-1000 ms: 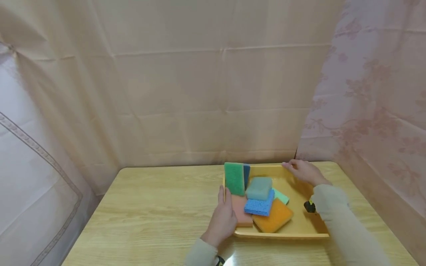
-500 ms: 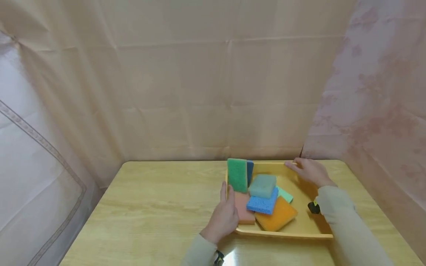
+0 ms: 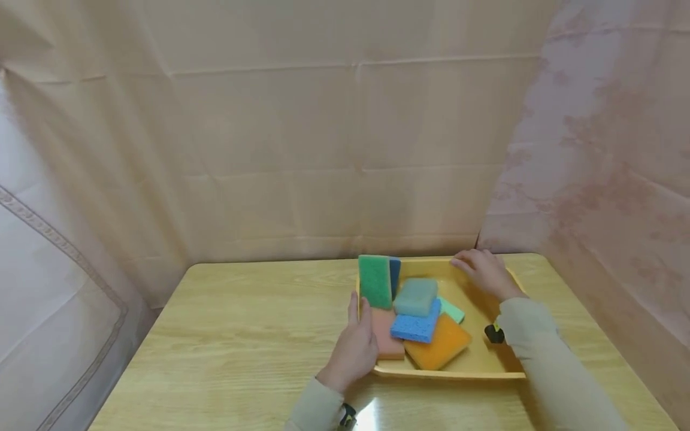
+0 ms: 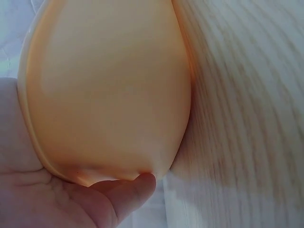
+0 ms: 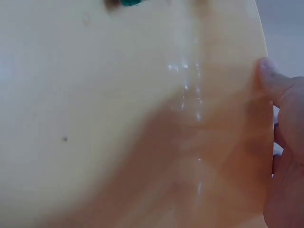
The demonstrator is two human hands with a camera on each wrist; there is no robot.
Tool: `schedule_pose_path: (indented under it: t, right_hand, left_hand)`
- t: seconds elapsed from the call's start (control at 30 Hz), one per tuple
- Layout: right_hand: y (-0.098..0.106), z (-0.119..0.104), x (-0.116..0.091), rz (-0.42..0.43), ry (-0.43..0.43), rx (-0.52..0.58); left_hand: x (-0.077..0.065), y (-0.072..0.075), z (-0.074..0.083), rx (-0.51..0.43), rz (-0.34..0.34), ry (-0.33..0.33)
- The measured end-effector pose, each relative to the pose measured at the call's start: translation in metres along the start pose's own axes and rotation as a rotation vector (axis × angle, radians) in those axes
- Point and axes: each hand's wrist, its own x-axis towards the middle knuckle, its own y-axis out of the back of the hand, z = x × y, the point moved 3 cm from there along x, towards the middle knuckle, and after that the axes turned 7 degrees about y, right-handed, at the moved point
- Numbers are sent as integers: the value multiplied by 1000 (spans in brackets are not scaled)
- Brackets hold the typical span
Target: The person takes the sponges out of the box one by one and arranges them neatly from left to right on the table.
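Note:
A shallow yellow plastic tray (image 3: 458, 375) lies on the right half of the table, loaded with sponges. My left hand (image 3: 354, 349) grips its left wall, with fingers on both sides of the rim; in the left wrist view a fingertip curls against the outer wall. At the far right corner, my right hand (image 3: 487, 274) holds the rim, thumb inside and fingers outside. A green sponge (image 3: 375, 281) leans upright at the back left, a dark blue one (image 3: 395, 276) behind it. Around them lie pink (image 3: 387, 335), pale teal (image 3: 417, 297), bright blue (image 3: 415, 327), orange (image 3: 439, 344) and mint (image 3: 451, 310) sponges.
The wooden table (image 3: 242, 335) extends to the left of the tray. Beige cloth (image 3: 269, 149) hangs along its back edge, and a floral curtain (image 3: 609, 149) borders the right side. White cloth (image 3: 48, 287) hangs at the left.
The head view has shifted slightly. Both hands keep their hold on the tray, and the sponges lie as before.

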Motion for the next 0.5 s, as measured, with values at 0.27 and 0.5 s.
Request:
schedule_pose_path:
  t: [0.27,0.5]
  right_hand:
    - [-20,-16,11,20,69,-48]
    - [-28,-19,15,7,52,-50]
  left_hand:
    - [-4,6,-9,33,17,29]
    - [2,16,-7,122,91,-76]
